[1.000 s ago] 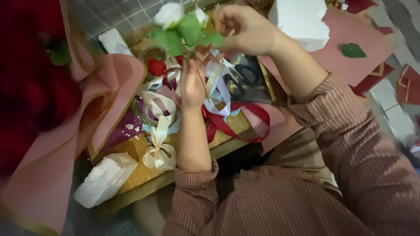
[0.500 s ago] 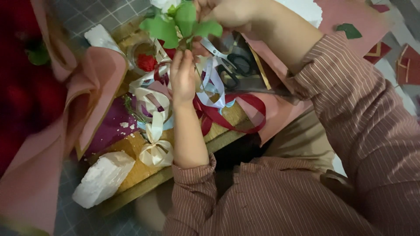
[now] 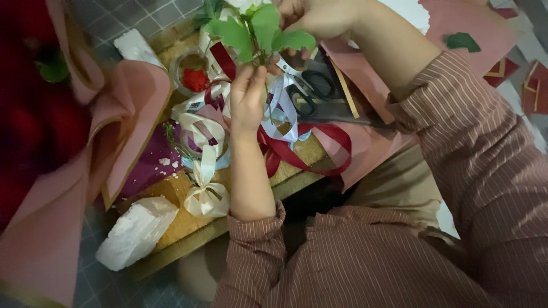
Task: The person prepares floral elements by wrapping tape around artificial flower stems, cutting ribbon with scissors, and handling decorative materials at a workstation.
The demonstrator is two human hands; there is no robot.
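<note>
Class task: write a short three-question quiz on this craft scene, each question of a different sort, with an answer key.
1. True or false: the black-handled scissors lie unheld on the board.
2. Which hand pinches the stem below the green paper leaves? A) left hand B) right hand C) neither
3. Fill in: a cream ribbon bow lies beside a white chunk of ____.

Key: 1 true; 2 A; 3 foam.

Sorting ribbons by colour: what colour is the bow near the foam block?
Cream bow, clearest in the head view.
</note>
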